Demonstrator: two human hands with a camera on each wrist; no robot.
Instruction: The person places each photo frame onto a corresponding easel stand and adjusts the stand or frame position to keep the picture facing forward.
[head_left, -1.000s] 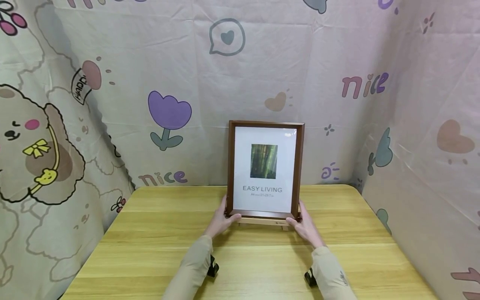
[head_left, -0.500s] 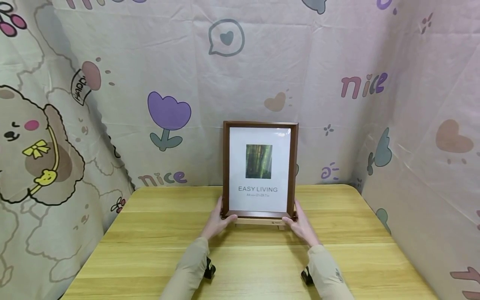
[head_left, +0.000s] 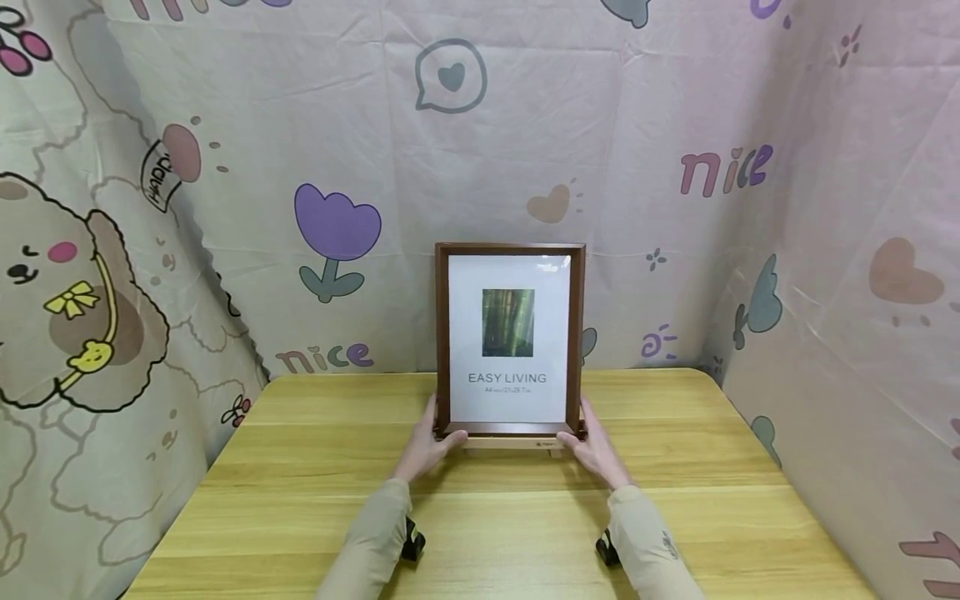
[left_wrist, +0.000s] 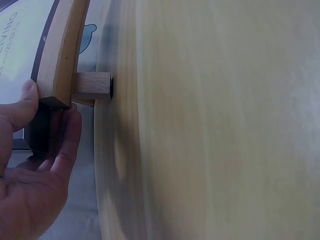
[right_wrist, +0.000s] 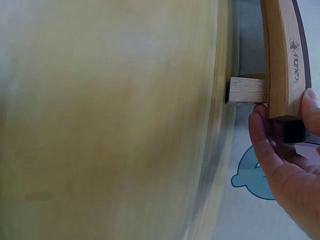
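Note:
A brown picture frame (head_left: pixel 576 333) stands nearly upright on a pale wooden easel (head_left: pixel 510 443), facing me. Behind its glass is a white "EASY LIVING" sheet (head_left: pixel 507 404) with a small bamboo picture. My left hand (head_left: pixel 423 448) grips the frame's lower left corner by the easel's ledge (left_wrist: pixel 62 55), thumb in front and fingers round behind and below. At the opposite lower corner, my right hand (head_left: pixel 597 450) grips likewise, its thumb beside the ledge end (right_wrist: pixel 280 65). A square easel foot (left_wrist: pixel 92 85) juts out below the ledge. The easel's back is hidden.
The wood-grain table (head_left: pixel 315 500) reaches to a hanging printed cloth (head_left: pixel 450 167) behind the frame. More of this cloth hangs along both sides. Black wrist devices (head_left: pixel 413 540) sit under the beige sleeves (head_left: pixel 367 533).
The picture frame and easel have shifted to the left across the table, with both hands moving along and keeping their hold at the lower corners.

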